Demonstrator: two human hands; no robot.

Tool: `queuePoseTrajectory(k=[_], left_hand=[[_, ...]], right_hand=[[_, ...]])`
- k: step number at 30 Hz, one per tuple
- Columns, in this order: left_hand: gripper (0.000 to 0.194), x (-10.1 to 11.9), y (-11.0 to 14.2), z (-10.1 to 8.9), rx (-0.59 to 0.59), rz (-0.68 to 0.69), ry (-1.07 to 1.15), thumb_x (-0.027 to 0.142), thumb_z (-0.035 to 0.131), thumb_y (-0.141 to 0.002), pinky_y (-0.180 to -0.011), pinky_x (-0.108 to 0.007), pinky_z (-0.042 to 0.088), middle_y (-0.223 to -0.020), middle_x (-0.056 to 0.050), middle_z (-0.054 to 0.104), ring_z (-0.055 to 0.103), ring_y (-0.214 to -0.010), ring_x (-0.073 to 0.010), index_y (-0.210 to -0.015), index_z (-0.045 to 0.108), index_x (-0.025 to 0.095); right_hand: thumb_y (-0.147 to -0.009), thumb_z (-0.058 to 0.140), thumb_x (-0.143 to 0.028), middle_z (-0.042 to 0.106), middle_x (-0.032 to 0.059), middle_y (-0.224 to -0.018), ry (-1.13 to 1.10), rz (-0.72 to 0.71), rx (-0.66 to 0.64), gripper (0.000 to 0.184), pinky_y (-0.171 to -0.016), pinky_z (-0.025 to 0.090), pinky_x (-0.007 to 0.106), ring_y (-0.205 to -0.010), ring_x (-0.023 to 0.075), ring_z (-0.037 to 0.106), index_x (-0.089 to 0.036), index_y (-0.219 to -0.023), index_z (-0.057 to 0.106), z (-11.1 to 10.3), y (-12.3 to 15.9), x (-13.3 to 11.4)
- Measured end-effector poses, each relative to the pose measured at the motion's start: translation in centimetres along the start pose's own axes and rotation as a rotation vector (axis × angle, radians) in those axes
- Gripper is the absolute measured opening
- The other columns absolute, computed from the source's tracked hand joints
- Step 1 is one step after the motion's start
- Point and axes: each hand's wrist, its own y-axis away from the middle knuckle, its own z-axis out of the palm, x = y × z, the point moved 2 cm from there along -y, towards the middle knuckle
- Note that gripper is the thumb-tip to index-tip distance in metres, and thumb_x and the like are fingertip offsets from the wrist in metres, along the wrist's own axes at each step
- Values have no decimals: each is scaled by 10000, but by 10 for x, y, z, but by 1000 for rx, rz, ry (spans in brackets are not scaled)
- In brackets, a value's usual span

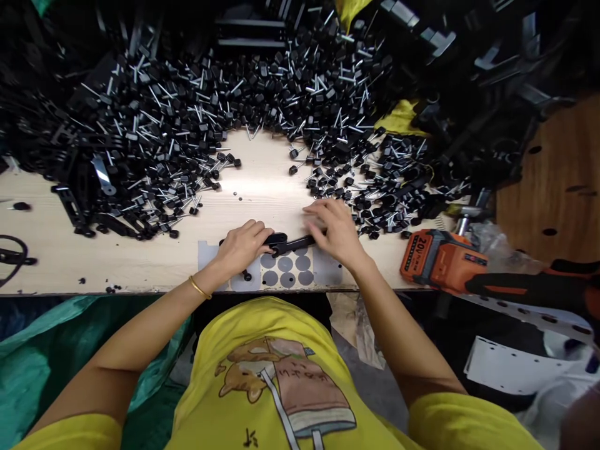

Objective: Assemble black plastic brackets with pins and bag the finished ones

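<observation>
My left hand is closed round the left end of a black jointed plastic piece, low over the table's front edge. The joined arms of this piece reach rightward from my fingers. My right hand is at its right end, thumb and fingers apart and partly blurred; whether the palm side touches the piece is hidden. Beneath lies a grey sheet with round grey discs. Beyond my hands spreads a big heap of black-headed screws with silver shanks.
An orange cordless power tool lies at the table's right edge. Black flat brackets and a silver strip lie at the left. Yellow cloth or plastic pokes out of the heap. A green bag hangs below the left edge.
</observation>
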Motion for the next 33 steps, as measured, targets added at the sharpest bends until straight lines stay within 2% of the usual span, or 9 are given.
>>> queuePoseTrajectory(k=[4, 7, 9, 15, 23, 26, 29, 32, 33], left_hand=[[278, 0, 0, 0, 8, 4, -4, 362, 630, -829, -570, -281, 405, -875, -58, 627, 567, -851, -201, -1011, 588, 156], [264, 0, 1, 0, 19, 23, -8, 356, 623, -833, -580, -282, 408, -864, -59, 626, 566, -846, -203, -997, 592, 151], [261, -1, 0, 0, 18, 30, -2, 364, 615, -837, -579, -282, 406, -858, -57, 627, 566, -838, -202, -987, 595, 151], [285, -1, -1, 2, 18, 34, -18, 414, 586, -846, -569, -283, 399, -846, -54, 627, 566, -822, -202, -966, 597, 156], [311, 2, 1, -2, 29, 63, -45, 374, 635, -823, -606, -286, 409, -885, -61, 623, 561, -860, -215, -1011, 581, 132], [333, 3, -4, -3, -37, 76, -34, 386, 621, -836, -642, -290, 421, -923, -76, 622, 561, -886, -222, -1045, 581, 130], [387, 5, -14, -8, -143, 128, 4, 397, 636, -824, -719, -308, 440, -991, -105, 617, 564, -919, -234, -1084, 584, 115], [448, -1, -25, -24, -280, 203, 122, 418, 625, -822, -755, -313, 453, -1045, -101, 619, 580, -920, -225, -1168, 567, 140], [421, -9, -28, -31, -281, 178, 160, 409, 585, -846, -761, -312, 456, -1052, -94, 622, 584, -921, -218, -1178, 565, 152]], right_hand=[[-842, 586, -432, 631, 105, -1094, -113, -99, -177, 471, -862, 395, 406, -998, 261, 545, -168, -1229, 528, 23, 20, -29], [-852, 581, -431, 655, 106, -1035, -35, -59, -70, 451, -844, 360, 383, -945, 247, 556, -149, -1203, 552, 40, 28, -31], [-867, 556, -435, 667, 94, -987, -21, -105, -32, 426, -824, 344, 363, -903, 229, 560, -150, -1184, 570, 45, 27, -26], [-852, 565, -466, 671, 79, -977, -87, -228, -108, 436, -815, 327, 351, -871, 214, 555, -159, -1161, 581, 38, 17, -14], [-861, 561, -445, 654, 82, -1025, -112, -139, -129, 405, -851, 351, 380, -917, 233, 554, -189, -1176, 572, 35, 21, -24], [-871, 535, -437, 633, 96, -1049, -110, -78, -78, 386, -838, 390, 383, -967, 247, 542, -194, -1170, 574, 20, 14, -19], [-884, 489, -337, 611, 131, -1028, 129, 128, 57, 289, -807, 395, 393, -968, 276, 510, -173, -1089, 613, 7, 0, 1], [-860, 450, -216, 612, 131, -923, 271, 231, 33, 214, -779, 394, 383, -913, 275, 498, -167, -936, 644, 4, -18, 20], [-848, 449, -193, 613, 124, -888, 259, 237, 28, 201, -779, 399, 379, -895, 269, 500, -167, -892, 643, 4, -23, 24]])
